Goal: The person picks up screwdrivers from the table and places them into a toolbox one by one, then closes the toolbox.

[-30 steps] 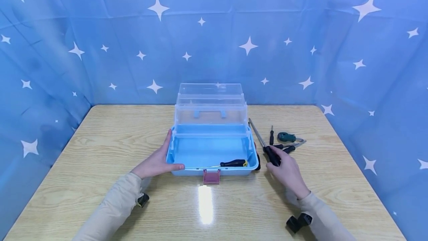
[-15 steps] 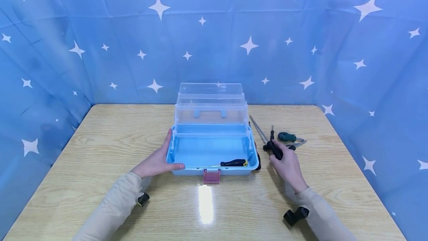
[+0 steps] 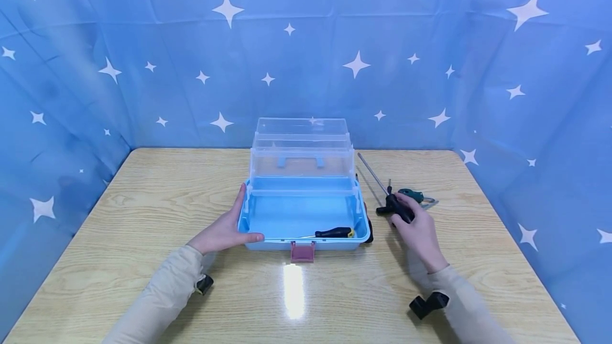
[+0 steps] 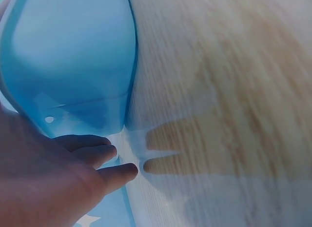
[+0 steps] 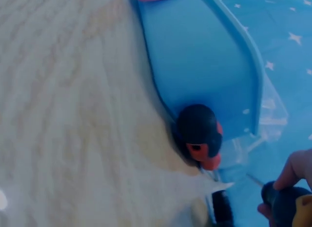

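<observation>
Moved since half a second ago: right hand [image 3: 418,231], shifted a touch rightward, away from the box [image 3: 270,247], taking the long screwdriver [image 3: 394,204] along; its shaft tip sits higher in my head view now. Left hand [image 3: 226,236] and box unchanged. Right hand grasps the screwdriver by its black handle, fingers and thumb pinched round it; shaft slants up and leftward, toward the back right of the box, its shadow falling apart from it on the table [image 3: 143,200]. Right wrist feed gives me a yellow patch on that handle. Left hand grasps nothing: fingers extended along the box's left end, thumb laid straight over the front rim. Box stands mid-table, clear lid [image 3: 302,145] raised at the back, mauve latch [image 3: 303,252] hanging at the front. Inside, a yellow-ended screwdriver [image 3: 332,232] lies along the front wall. Red-and-black tool [image 5: 199,132] lies just beside the box's right wall; contact I cannot tell. Near the right hand, more loose tools: a black handle [image 3: 383,210] below the held one, a small screwdriver [image 3: 389,189] partly hidden behind it, a green handle [image 3: 411,194] beyond. Starred blue cloth [image 3: 306,41] behind everything.
</observation>
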### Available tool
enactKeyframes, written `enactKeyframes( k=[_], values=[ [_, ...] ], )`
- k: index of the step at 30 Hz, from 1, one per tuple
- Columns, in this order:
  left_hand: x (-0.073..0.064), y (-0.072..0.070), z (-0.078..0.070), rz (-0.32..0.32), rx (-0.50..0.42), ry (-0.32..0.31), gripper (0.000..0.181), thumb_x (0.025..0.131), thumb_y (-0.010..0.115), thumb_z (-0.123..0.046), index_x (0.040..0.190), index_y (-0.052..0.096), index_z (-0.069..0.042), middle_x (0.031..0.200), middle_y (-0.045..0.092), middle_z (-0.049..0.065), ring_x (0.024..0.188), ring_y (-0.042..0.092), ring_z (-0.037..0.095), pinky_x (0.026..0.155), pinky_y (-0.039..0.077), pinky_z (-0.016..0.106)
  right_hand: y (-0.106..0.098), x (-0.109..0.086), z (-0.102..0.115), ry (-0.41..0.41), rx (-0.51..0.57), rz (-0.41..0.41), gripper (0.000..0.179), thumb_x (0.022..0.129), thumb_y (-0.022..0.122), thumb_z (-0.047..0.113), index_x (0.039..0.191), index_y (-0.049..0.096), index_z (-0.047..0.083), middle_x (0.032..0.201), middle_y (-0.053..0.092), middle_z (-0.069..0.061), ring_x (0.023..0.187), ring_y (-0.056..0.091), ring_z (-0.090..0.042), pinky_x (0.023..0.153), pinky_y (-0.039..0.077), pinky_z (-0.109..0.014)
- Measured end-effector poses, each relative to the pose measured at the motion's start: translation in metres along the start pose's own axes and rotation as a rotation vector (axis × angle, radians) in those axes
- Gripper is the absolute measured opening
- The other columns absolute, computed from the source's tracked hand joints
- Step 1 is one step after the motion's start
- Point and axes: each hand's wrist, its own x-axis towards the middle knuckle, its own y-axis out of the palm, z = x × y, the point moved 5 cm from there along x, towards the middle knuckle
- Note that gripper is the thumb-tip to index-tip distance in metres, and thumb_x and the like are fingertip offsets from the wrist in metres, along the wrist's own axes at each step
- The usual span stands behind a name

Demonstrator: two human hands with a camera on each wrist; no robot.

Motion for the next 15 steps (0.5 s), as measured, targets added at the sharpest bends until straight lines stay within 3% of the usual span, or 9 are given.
enactKeyframes(
  k=[10,15],
  values=[
    [-0.001,0.0,-0.002,0.003,-0.009,0.009,0.125,0.079,0.079,-0.04,0.152,-0.019,-0.015,0.157,-0.002,0.026,0.139,0.016,0.046,0.108,0.023,0.059,-0.017,0.006,0.009,-0.03,0.035,0.007,0.05,0.086,0.056,0.0,0.136,0.054,0.003,0.125,0.059,-0.023,0.113,0.051,-0.032,0.08,0.037,-0.02],
    [-0.003,0.0,-0.003,0.0,-0.01,0.0,0.124,0.08,0.079,-0.04,0.152,-0.019,-0.016,0.157,-0.001,0.026,0.138,0.017,0.047,0.107,0.025,0.06,-0.027,0.009,0.01,-0.04,0.055,-0.006,0.05,0.087,0.056,-0.001,0.136,0.055,0.005,0.123,0.06,-0.022,0.106,0.053,-0.025,0.074,0.04,-0.015]
  ],
)
